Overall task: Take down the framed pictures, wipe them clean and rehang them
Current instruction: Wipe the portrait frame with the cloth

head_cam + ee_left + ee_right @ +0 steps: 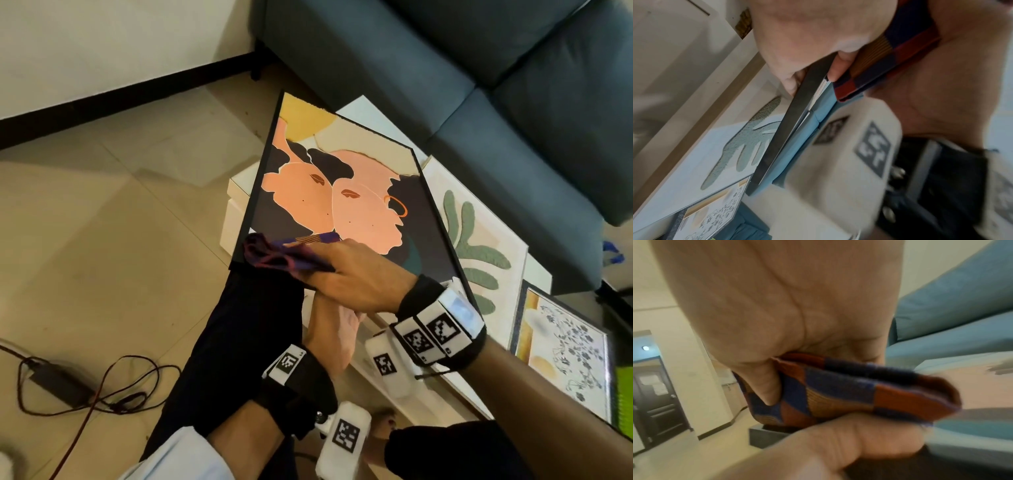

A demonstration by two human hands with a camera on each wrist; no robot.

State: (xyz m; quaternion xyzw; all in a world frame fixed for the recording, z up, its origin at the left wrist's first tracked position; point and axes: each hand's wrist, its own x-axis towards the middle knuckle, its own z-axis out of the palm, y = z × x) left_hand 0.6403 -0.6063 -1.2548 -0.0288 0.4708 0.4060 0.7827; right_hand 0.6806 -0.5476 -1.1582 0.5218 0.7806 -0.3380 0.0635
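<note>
A black-framed picture [342,192] of two peach-coloured faces stands tilted, its near edge lifted. My left hand [329,329] grips that near edge from below; in the left wrist view its fingers [807,40] pinch the dark frame edge [797,123]. My right hand [349,274] holds a folded blue, red and orange checked cloth [274,253] and presses it on the picture's lower left corner. In the right wrist view the cloth [849,394] is gripped between the thumb and the palm [777,305]. The cloth [890,65] also shows beside the frame in the left wrist view.
A low white table [236,192] lies under the picture. A canvas with green leaves [479,240] and a floral framed print [565,349] lie to the right. A blue sofa [445,68] stands behind. A power adapter with cables [61,380] lies on the floor at left.
</note>
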